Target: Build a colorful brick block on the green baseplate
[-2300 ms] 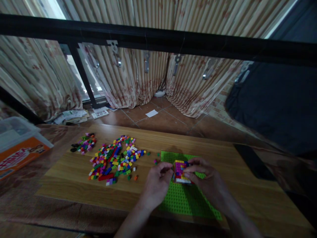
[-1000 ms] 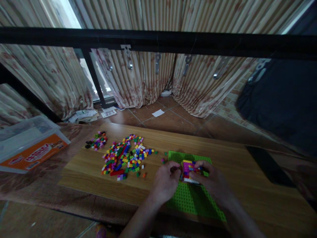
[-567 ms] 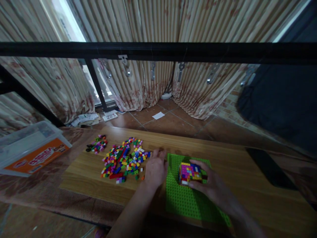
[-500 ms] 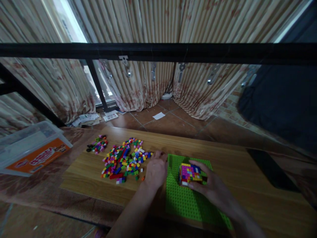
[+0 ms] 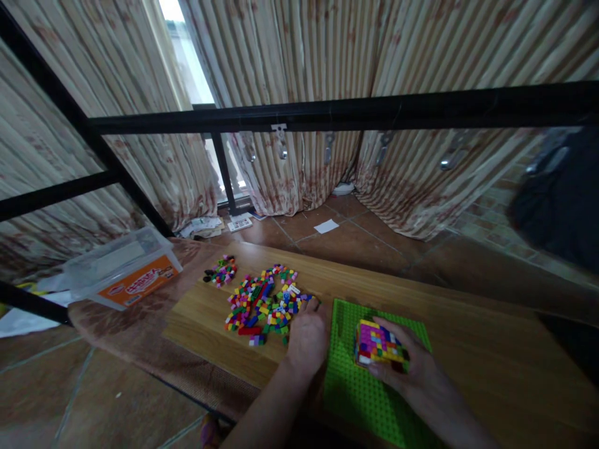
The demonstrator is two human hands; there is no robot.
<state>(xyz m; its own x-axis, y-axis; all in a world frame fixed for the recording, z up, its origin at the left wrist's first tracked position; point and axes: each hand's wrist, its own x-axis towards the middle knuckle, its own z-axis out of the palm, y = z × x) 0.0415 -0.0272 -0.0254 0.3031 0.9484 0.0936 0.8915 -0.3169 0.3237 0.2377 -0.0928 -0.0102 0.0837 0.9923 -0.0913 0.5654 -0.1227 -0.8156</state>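
A multicoloured block of small bricks stands on a bright green baseplate lying on a wooden board. My right hand is curled round the block's near right side, gripping it. My left hand rests palm down on the board at the baseplate's left edge, its fingers reaching into the right fringe of a pile of loose coloured bricks. Whether its fingertips pinch a brick is hidden.
A smaller heap of bricks lies at the board's far left. A clear plastic box with an orange label sits left of the board. A black metal rail crosses in front of striped curtains. Papers lie on the tiled floor.
My left hand has left the brick block and moved left to the edge of the loose pile. My right hand keeps hold of the block. The view has swung left.
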